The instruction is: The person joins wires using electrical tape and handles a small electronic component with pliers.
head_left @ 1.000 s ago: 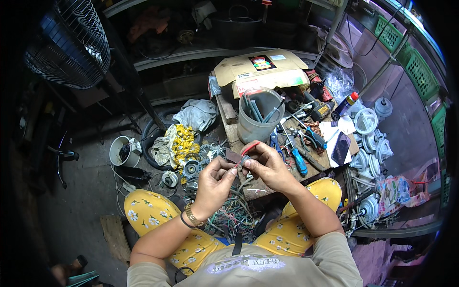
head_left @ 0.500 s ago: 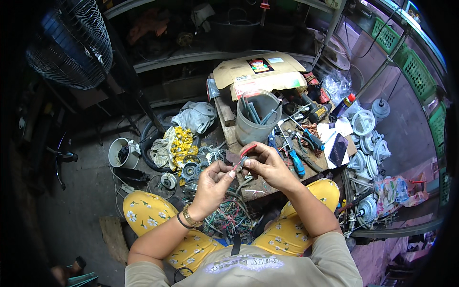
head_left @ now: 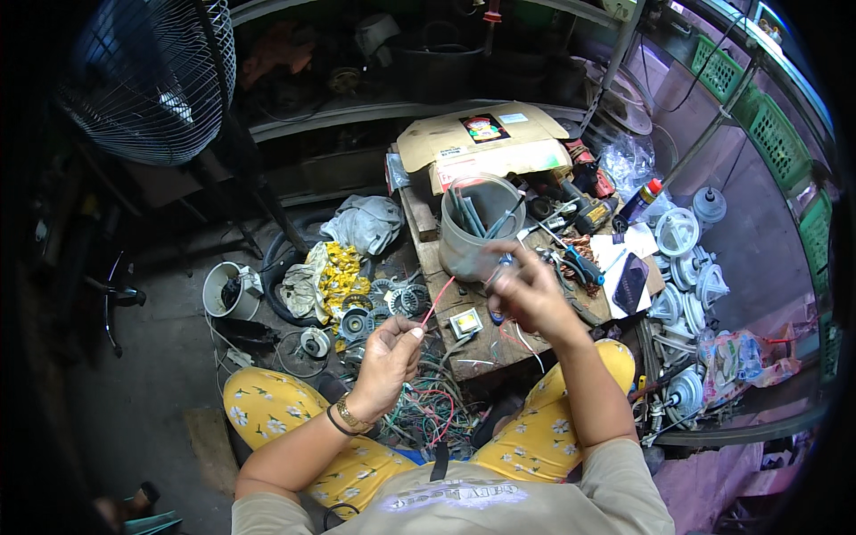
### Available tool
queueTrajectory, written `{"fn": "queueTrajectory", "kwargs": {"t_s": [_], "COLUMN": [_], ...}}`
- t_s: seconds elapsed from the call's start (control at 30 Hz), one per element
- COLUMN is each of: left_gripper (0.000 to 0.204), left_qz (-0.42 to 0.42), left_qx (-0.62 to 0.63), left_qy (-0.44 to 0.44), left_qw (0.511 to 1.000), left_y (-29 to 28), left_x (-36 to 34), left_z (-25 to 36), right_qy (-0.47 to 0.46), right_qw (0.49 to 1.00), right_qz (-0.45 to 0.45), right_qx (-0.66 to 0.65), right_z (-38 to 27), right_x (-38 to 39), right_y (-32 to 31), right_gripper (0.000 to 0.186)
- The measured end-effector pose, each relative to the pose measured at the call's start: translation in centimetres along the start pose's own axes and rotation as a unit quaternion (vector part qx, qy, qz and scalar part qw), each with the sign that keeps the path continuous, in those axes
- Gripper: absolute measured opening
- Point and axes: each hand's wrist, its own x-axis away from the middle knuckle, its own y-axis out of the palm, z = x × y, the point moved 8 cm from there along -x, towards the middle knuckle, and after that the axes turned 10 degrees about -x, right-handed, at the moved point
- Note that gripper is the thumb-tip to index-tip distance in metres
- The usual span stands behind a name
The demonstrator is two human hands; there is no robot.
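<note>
My left hand is closed in a pinch on a thin red wire, which sticks up toward the workbench. To its right, my right hand is raised over the bench, its fingers smeared by motion. Whether those fingers hold anything is not clear. On the bench between the hands sits a small boxy part with a yellow and white face. Loose red and white wires lie under my right hand. Below my left hand, a tangle of coloured wires covers the floor between my knees.
A cloudy plastic bucket holding strips stands on the bench. Right of it lie a power drill, a blue-handled screwdriver and a phone. White plastic parts are stacked at the right. A fan stands far left.
My hands have come apart. The right one has moved away from the left, over the bench, uncovering the small boxy part. The left still pinches the red wire, now standing free.
</note>
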Motion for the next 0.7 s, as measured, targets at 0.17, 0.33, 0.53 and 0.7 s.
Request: {"fn": "queueTrajectory", "kwargs": {"t_s": [0.17,0.33,0.53,0.7], "left_gripper": [0.009,0.015,0.018,0.019], "left_qz": [-0.052,-0.075,-0.071,-0.082], "left_qx": [0.048,0.054,0.045,0.046], "left_qy": [-0.023,-0.033,-0.016,-0.024], "left_qw": [0.997,0.995,0.996,0.995], "left_y": [0.8,1.6,1.6,1.7], "left_x": [0.2,0.3,0.4,0.3], "left_z": [-0.1,0.3,0.5,0.3], "right_qy": [0.073,0.029,0.067,0.052], "right_qw": [0.99,0.989,0.988,0.991], "right_qz": [-0.116,-0.145,-0.131,-0.126], "right_qx": [-0.032,-0.017,-0.035,-0.018], "right_z": [4.2,3.9,4.1,3.7], "right_x": [0.5,0.4,0.3,0.4], "right_y": [4.9,5.4,4.9,5.0], "right_gripper": [0.034,0.024,0.026,0.025]}}
